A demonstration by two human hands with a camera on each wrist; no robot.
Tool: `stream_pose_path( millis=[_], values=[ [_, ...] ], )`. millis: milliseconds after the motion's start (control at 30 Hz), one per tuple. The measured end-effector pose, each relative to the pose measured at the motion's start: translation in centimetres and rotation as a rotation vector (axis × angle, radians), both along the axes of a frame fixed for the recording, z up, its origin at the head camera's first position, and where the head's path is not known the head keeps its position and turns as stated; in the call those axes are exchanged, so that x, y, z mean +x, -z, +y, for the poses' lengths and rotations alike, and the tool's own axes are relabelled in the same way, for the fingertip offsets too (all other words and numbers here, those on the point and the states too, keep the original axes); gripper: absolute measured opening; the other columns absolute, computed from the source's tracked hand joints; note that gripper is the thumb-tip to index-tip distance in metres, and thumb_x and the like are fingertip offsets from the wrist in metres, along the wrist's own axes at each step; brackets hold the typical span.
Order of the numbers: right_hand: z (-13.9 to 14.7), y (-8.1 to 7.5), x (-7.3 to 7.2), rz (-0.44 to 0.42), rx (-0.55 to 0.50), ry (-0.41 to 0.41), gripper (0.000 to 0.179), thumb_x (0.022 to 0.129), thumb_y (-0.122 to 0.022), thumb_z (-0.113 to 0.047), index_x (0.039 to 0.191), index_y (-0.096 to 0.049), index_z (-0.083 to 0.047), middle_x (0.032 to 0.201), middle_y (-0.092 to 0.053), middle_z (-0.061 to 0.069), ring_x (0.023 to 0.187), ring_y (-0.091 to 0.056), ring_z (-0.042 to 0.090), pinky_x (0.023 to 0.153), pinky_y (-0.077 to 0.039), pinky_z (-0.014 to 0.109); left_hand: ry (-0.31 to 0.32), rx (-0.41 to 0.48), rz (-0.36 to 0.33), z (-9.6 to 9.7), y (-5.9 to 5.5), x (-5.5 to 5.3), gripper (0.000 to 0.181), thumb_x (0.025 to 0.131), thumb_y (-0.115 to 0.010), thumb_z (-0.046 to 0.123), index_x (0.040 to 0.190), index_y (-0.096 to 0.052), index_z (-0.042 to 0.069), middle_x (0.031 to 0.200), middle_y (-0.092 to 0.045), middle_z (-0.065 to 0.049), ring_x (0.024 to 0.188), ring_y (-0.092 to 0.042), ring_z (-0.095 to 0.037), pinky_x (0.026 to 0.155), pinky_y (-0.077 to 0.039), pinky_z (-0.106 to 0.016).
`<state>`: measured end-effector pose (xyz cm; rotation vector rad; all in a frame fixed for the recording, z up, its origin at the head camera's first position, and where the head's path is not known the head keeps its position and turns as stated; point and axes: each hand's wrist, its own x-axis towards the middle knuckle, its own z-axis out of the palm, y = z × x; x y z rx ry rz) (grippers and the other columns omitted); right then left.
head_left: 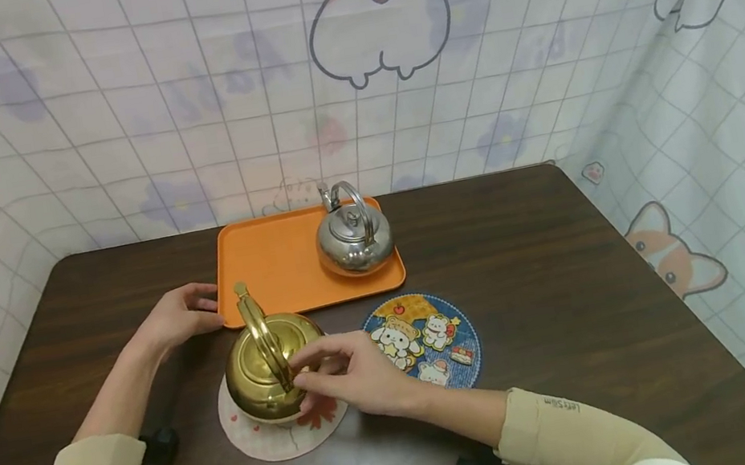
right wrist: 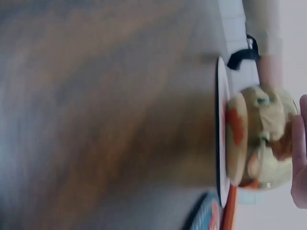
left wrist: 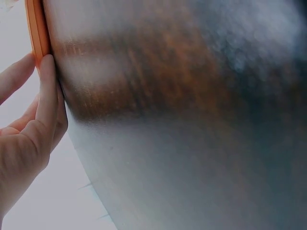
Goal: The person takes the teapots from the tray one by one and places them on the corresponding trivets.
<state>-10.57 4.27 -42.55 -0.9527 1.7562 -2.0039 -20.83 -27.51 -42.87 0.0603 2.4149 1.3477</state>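
A golden kettle stands over a round pale coaster with a red print, its handle arching over the lid. My right hand is at the kettle's right side, thumb and index finger pinching the near end of the handle. In the right wrist view the kettle is blurred, its base close against the coaster. My left hand touches the front-left rim of an orange tray with nearly straight fingers. The left wrist view shows its fingertips on the tray edge.
A silver kettle stands on the tray's right side. Right of the pale coaster lies a round blue coaster with cartoon figures. All of this is on a dark wooden table, with a tiled-print cloth hanging behind and at the sides.
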Motion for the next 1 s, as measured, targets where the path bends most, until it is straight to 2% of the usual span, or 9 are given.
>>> stream_pose_path(
  millis=[167, 400, 533, 633, 833, 1000],
  values=[
    [1.9, -0.1, -2.1, 0.066, -0.046, 0.064, 0.019, 0.104, -0.057, 0.000, 0.117, -0.067, 0.009, 0.107, -0.069, 0.028, 0.069, -0.072, 0.034, 0.064, -0.058, 0.052, -0.009, 0.013, -0.008, 0.1, 0.2, 0.0, 0.071, 0.094, -0.072, 0.005, 0.151, -0.034, -0.013, 0.130, -0.054, -0.032, 0.100, -0.062, -0.027, 0.083, -0.054, -0.031],
    [5.0, -0.3, -5.7, 0.078, 0.006, 0.292, 0.017, 0.105, -0.058, -0.005, 0.116, -0.066, 0.006, 0.105, -0.069, 0.021, 0.066, -0.071, 0.029, 0.061, -0.058, 0.040, -0.020, 0.014, 0.002, 0.1, 0.4, -0.1, 0.069, 0.093, -0.071, 0.004, 0.150, -0.035, -0.014, 0.125, -0.056, -0.031, 0.096, -0.062, -0.024, 0.079, -0.053, -0.029],
    [6.2, -0.2, -7.6, 0.075, 0.016, 0.375, 0.021, 0.105, -0.059, -0.004, 0.120, -0.061, 0.010, 0.102, -0.067, 0.020, 0.065, -0.069, 0.032, 0.059, -0.058, 0.040, -0.010, 0.014, 0.003, 0.0, 0.3, 0.0, 0.070, 0.094, -0.071, 0.004, 0.150, -0.034, -0.014, 0.127, -0.055, -0.033, 0.099, -0.062, -0.027, 0.081, -0.053, -0.030],
    [6.8, 0.0, -8.7, 0.075, 0.028, 0.423, 0.027, 0.104, -0.060, -0.005, 0.125, -0.055, 0.012, 0.103, -0.064, 0.017, 0.064, -0.067, 0.032, 0.057, -0.056, 0.036, -0.016, 0.005, 0.001, 0.0, 0.1, 0.1, 0.070, 0.094, -0.071, 0.004, 0.151, -0.035, -0.013, 0.128, -0.055, -0.033, 0.100, -0.061, -0.028, 0.081, -0.053, -0.028],
    [7.6, 0.2, -10.4, 0.053, 0.033, 0.492, 0.033, 0.103, -0.062, -0.005, 0.131, -0.048, 0.007, 0.123, -0.052, 0.023, 0.071, -0.066, 0.020, 0.059, -0.055, 0.034, -0.011, 0.001, 0.007, 0.1, 0.1, 0.1, 0.070, 0.094, -0.071, 0.005, 0.151, -0.035, -0.013, 0.128, -0.055, -0.032, 0.101, -0.061, -0.029, 0.082, -0.052, -0.029],
    [7.8, 0.5, -11.6, 0.031, 0.032, 0.513, 0.035, 0.102, -0.062, -0.003, 0.133, -0.048, 0.004, 0.129, -0.048, 0.025, 0.080, -0.063, 0.036, 0.059, -0.053, 0.028, -0.015, 0.015, 0.003, 0.0, 0.2, 0.0, 0.071, 0.094, -0.071, 0.004, 0.151, -0.033, -0.013, 0.129, -0.054, -0.032, 0.100, -0.061, -0.026, 0.081, -0.053, -0.028]
  ],
)
